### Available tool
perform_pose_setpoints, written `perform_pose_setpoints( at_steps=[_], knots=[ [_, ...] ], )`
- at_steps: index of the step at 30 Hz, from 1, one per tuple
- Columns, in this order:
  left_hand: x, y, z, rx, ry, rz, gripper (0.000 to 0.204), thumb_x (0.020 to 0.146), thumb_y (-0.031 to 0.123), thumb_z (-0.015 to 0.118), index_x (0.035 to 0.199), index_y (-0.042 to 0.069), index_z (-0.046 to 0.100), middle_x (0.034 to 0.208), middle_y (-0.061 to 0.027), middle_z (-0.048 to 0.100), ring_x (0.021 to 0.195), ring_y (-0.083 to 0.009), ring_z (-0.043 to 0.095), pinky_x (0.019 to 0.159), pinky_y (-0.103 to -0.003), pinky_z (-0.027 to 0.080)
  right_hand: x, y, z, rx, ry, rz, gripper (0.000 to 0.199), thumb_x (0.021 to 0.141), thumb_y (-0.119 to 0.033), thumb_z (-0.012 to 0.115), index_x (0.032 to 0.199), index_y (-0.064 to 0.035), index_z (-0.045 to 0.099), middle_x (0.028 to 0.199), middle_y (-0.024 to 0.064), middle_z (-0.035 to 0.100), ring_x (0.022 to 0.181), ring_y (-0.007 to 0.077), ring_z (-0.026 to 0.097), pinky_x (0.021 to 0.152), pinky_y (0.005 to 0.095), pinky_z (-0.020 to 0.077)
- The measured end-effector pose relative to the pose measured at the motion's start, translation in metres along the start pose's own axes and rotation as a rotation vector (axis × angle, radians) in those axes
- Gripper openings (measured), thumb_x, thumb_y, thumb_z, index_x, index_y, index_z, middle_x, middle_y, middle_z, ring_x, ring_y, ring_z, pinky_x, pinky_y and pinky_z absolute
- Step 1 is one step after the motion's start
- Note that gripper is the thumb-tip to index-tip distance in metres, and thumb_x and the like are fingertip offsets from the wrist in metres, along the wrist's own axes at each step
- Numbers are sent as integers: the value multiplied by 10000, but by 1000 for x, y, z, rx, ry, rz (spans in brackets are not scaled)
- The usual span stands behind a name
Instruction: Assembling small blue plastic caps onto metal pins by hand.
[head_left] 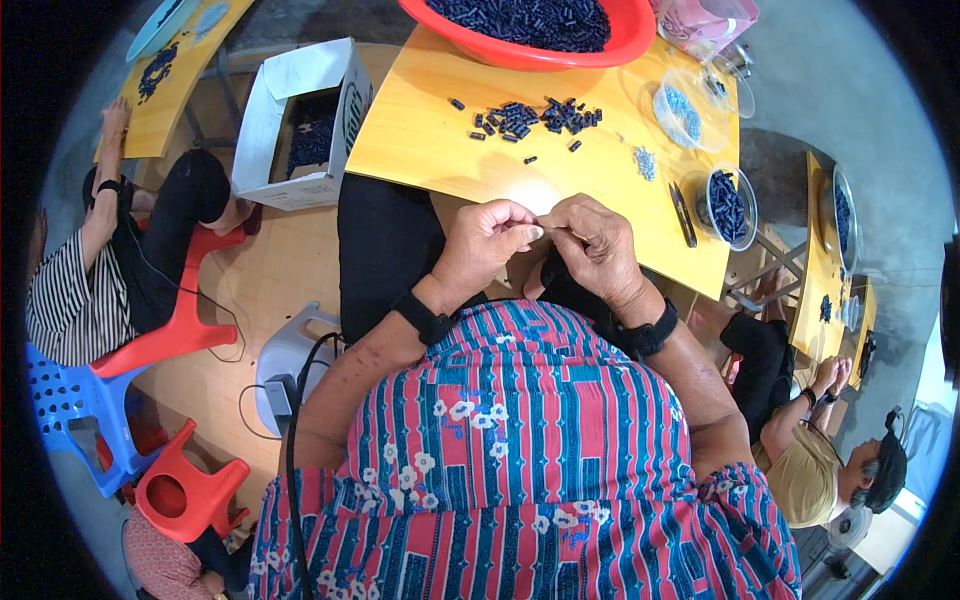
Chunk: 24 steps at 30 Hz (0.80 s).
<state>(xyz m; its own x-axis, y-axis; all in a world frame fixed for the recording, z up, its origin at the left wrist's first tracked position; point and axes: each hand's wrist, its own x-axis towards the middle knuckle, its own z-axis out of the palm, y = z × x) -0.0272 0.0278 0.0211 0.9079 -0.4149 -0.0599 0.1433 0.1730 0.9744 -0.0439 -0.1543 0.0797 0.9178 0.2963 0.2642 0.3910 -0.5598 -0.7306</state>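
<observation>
Just off the near edge of the yellow table point(430, 130), my left hand point(487, 243) and my right hand point(600, 245) meet, thumbs and forefingers pinched together. Whatever sits between the fingertips is too small and covered to make out. Loose small dark cylindrical pieces point(515, 121) lie in two neighbouring heaps beyond the hands. To their right is a little heap of clear bits point(645, 163). A slim dark tool point(684, 214), perhaps tweezers, lies beside a clear round tub point(742, 242) of dark cylinders.
A red basin point(530, 60) full of dark pieces stands at the table's far side, with a clear bowl point(662, 118) of pale blue bits to its right. Left of the table is a white carton point(290, 195). Other people sit at tables on both sides, near red stools point(180, 490).
</observation>
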Motion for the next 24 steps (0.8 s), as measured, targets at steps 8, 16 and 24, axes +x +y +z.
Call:
perform_pose_setpoints(
  at_steps=[8, 16, 24],
  knots=[
    [2, 5, -6, 20, 40, 44, 97, 895, 46, 653, 970, -14, 663, 865, -12, 677, 797, -61, 614, 731, -208, 506, 18, 20, 3, 54, 70, 178, 142, 784, -4, 669, 913, -27, 723, 881, 136, 682, 814, 290, 673, 752, 327, 537],
    [3, 11, -6, 69, 92, 7, 87, 881, 54, 664, 936, -12, 678, 867, -27, 696, 793, -58, 621, 738, -221, 510, 56, 43, 19, -466, -8, -172, 257, 754, -55, 630, 1002, -100, 678, 980, 81, 666, 909, 293, 626, 773, 368, 530],
    [4, 6, -4, 65, 102, 20, 88, 864, 37, 692, 932, -15, 670, 843, -35, 690, 756, -59, 621, 705, -214, 527, 50, 46, 19, -555, -87, -180, 300, 755, -67, 617, 1053, -100, 637, 929, 104, 592, 893, 318, 583, 782, 402, 506]
  ],
)
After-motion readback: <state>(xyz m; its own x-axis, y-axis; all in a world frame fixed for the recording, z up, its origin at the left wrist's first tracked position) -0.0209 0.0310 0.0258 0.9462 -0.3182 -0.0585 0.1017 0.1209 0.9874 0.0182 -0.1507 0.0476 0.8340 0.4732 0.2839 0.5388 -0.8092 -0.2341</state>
